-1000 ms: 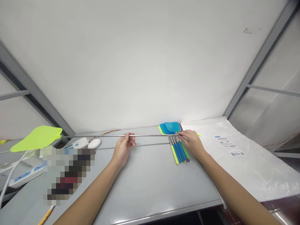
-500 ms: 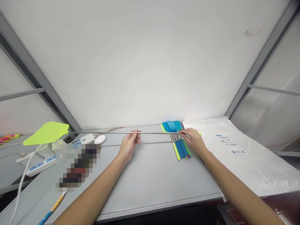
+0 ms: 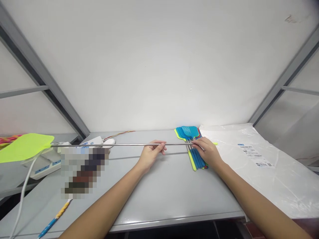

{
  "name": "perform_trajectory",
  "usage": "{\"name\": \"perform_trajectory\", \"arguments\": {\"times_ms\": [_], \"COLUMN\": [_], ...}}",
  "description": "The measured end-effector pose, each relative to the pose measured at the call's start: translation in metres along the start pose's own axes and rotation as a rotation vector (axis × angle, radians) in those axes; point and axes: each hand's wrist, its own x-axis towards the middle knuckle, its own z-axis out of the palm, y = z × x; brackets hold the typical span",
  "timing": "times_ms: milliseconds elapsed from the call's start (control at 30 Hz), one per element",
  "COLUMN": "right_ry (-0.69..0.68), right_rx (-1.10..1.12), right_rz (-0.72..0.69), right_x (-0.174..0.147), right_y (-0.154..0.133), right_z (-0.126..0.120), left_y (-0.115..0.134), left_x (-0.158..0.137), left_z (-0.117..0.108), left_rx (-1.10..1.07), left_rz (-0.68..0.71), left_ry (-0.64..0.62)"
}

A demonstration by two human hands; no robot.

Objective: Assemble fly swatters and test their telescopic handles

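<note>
Stretched level across the desk is an extended telescopic fly swatter (image 3: 124, 145), its yellow-green paddle far to the left and its thin metal rod running right. My left hand (image 3: 152, 153) pinches the rod near the middle. At the handle end, my right hand (image 3: 206, 150) is closed around it, and a yellow-green tip pokes out beyond the fingers. Just under and beside my right hand lies a row of collapsed fly swatters (image 3: 188, 132), mostly blue with some yellow-green and red. My right hand covers part of their rods and handles.
White plastic packaging (image 3: 281, 179) with a printed label covers the desk's right side. To the left are white power strips (image 3: 46, 169), a white oval object (image 3: 109, 142), a cable (image 3: 23, 192), a braided cord (image 3: 56, 217) and a blurred-out item. A white wall (image 3: 159, 66) stands behind.
My left hand has slid rightward along the rod, nearer my right hand. The paddle has shifted left and is now partly cut off by the view's edge. The view has moved slightly.
</note>
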Motion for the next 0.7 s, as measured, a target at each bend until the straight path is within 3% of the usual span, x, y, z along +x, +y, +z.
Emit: {"name": "perform_trajectory", "arguments": {"times_ms": [367, 700], "right_ry": [-0.119, -0.076], "right_rx": [0.017, -0.105], "right_rz": [-0.101, 0.018], "right_x": [0.007, 0.005], "right_y": [-0.031, 0.006], "right_z": [0.01, -0.014], "left_y": [-0.002, 0.005], "left_x": [-0.012, -0.006], "left_z": [0.021, -0.001], "left_rx": [0.068, 0.103], "left_rz": [-0.042, -0.014], "left_ry": [-0.07, 0.041]}}
